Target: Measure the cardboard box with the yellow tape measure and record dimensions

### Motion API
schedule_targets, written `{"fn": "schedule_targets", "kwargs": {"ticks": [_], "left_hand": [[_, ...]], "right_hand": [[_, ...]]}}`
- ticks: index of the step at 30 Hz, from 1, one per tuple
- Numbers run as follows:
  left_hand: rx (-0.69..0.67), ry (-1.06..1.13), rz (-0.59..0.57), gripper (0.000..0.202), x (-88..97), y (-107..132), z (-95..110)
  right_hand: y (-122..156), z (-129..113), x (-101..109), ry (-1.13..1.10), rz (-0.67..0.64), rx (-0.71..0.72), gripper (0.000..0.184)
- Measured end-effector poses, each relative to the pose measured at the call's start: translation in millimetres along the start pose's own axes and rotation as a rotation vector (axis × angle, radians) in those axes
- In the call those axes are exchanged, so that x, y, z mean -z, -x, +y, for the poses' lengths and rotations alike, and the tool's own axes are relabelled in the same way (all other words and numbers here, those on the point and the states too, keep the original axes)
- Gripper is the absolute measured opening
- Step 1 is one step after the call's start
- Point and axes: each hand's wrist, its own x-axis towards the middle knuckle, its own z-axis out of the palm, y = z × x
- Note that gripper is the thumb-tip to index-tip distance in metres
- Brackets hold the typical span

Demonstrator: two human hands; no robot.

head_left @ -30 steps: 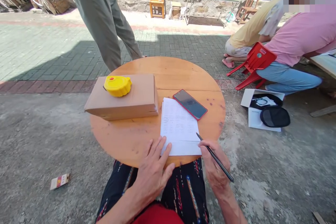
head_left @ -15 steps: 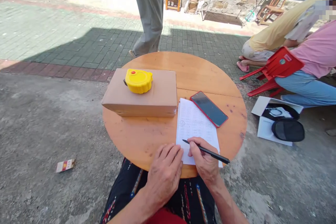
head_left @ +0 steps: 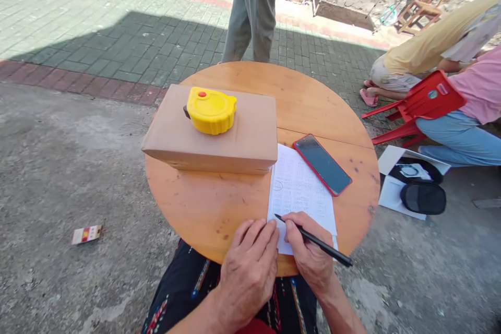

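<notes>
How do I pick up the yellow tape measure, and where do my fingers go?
Probably best from above: pinch the yellow tape measure across its middle, thumb on the near side, fingers on the far one. It lies flat on the brown box, with a thick, ridged near side to grip. I'd avoid the small black part sticking out at its left end.

A person wears dark fabric trousers (head_left: 182, 276) patterned with red, white and blue stripes, and a plain red garment (head_left: 256, 327); left hand (head_left: 250, 266) and right hand (head_left: 312, 250) are bare.
</notes>
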Motion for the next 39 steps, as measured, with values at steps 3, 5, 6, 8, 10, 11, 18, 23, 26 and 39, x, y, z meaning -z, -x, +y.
{"fn": "schedule_targets", "kwargs": {"ticks": [3, 5, 6, 8, 10, 11, 18, 23, 26, 39], "left_hand": [[-0.006, 0.007, 0.014, 0.039, -1.9, 0.6, -0.2], [-0.01, 0.008, 0.026, 0.039, -2.4, 0.3, -0.4], [-0.01, 0.006, 0.031, 0.038, -2.4, -0.2, -0.4], [-0.004, 0.001, 0.035, 0.037, -2.0, -1.6, -0.5], [-0.002, -0.002, 0.038, 0.037, -1.7, -2.8, -0.5], [-0.001, -0.003, 0.039, 0.037, -1.6, -3.1, -0.4], [-0.004, -0.003, 0.041, 0.037, -1.8, -1.0, -0.4], [0.006, 0.009, 0.044, 0.034, -1.6, -1.9, -0.1], [0.009, 0.014, 0.052, 0.033, -1.7, -2.3, 0.2], [0.007, 0.004, 0.044, 0.035, -2.3, -3.0, 0.7]], "right_hand": [[-0.2, 0.1, 0.0, -0.001, -0.009, 0.006, 0.018], [-0.2, 0.3, -0.1, -0.004, -0.013, 0.013, 0.017], [-0.2, 0.5, -0.2, -0.006, -0.014, 0.016, 0.017], [0.1, 0.9, -0.4, -0.008, -0.023, 0.018, 0.016], [0.4, 1.5, -0.8, -0.001, -0.033, 0.027, 0.016], [0.6, 1.7, -1.1, 0.008, -0.036, 0.033, 0.016], [-0.4, 0.2, -0.1, 0.001, -0.035, 0.045, 0.018], [2.8, 0.9, 1.2, -0.033, 0.047, -0.046, 0.018], [3.1, 1.5, 1.1, -0.026, 0.057, -0.06, 0.018], [1.5, 1.5, -0.9, -0.012, 0.043, -0.029, 0.018]]}}
